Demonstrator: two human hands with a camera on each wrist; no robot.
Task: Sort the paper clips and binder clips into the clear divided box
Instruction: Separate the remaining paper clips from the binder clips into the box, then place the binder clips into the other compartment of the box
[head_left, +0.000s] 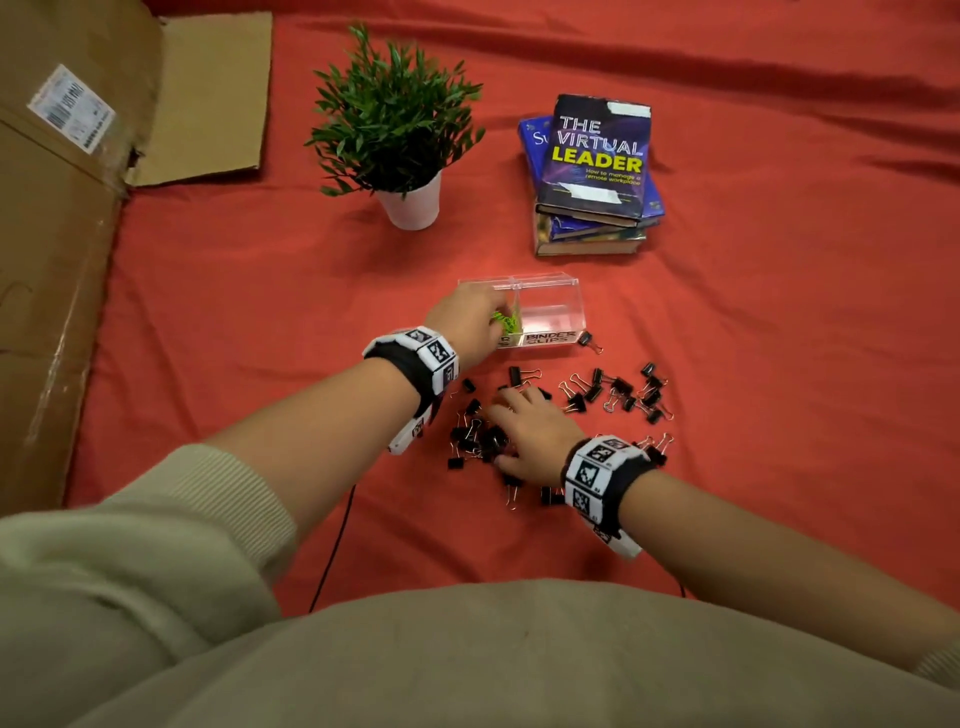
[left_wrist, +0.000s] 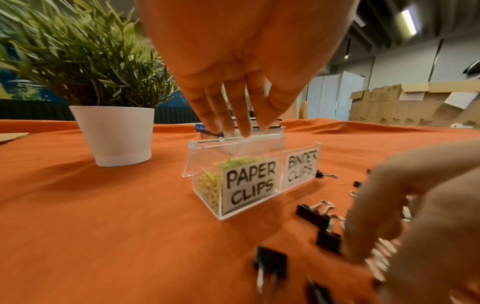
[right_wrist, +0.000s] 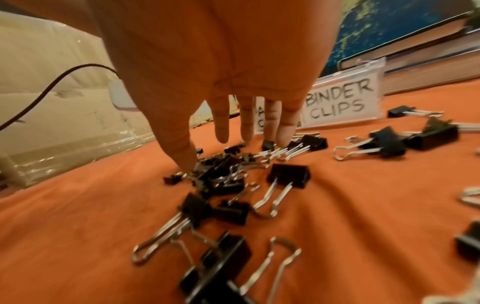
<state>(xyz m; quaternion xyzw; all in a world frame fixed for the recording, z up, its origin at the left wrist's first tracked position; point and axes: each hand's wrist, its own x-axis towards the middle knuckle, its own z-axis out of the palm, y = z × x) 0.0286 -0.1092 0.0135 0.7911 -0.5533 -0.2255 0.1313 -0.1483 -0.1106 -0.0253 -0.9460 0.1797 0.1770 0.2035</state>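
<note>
Left hand: left hand (left_wrist: 241, 67) reaches over the box (left_wrist: 249, 176), fingers (left_wrist: 244, 115) straight, tips at its rim, grip released.
Right hand: right hand (right_wrist: 221, 67) palm-down above the binder clips (head_left: 613, 395) mid-tabletop, fingers spread, holding nothing.
Box: beyond the clips, toward the far edge.
Left wrist only: green paper clips (left_wrist: 207, 185) in the "PAPER CLIPS" compartment.

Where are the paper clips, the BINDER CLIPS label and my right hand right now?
paper clips (left_wrist: 207, 185): left wrist view, on the green heap behind the box's clear side wall.
BINDER CLIPS label (right_wrist: 342, 100): right wrist view, on the middle of the white paper.
right hand (head_left: 535, 431): head view, on the back of the hand.
</note>
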